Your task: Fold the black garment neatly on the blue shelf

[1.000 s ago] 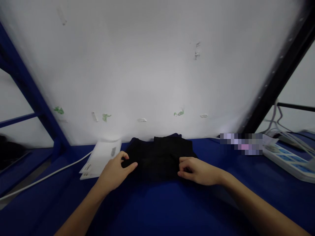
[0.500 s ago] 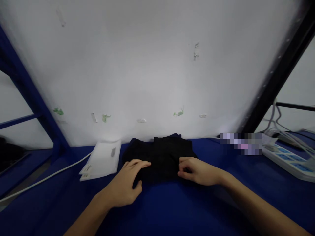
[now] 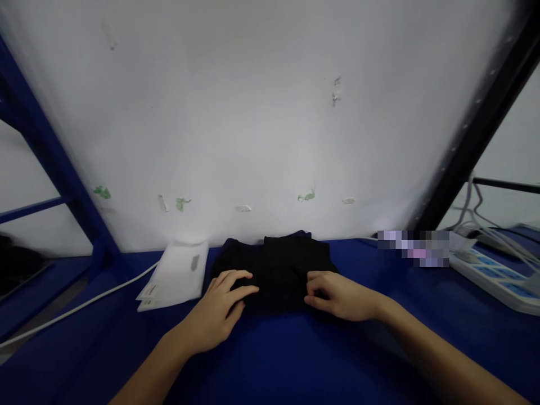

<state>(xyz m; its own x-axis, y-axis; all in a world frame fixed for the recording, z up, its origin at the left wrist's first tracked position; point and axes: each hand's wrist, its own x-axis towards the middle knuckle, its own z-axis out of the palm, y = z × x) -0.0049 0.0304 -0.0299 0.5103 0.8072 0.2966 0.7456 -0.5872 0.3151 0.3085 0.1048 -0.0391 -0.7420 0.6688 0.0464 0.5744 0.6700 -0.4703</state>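
Left of centre, white papers (image 3: 175, 275) are lying beside your left hand (image 3: 219, 312), which is resting flat with fingers spread on the near-left edge of the folded black garment (image 3: 274, 270) at lower centre. Your right hand (image 3: 341, 295) is pinching its near-right edge, fingers curled. At far right, a white power strip (image 3: 493, 278) is lying on the blue table (image 3: 274, 360).

White packet (image 3: 175, 275), white cable (image 3: 80, 305) — blue table (image 3: 295, 360), power strip (image 3: 493, 277)
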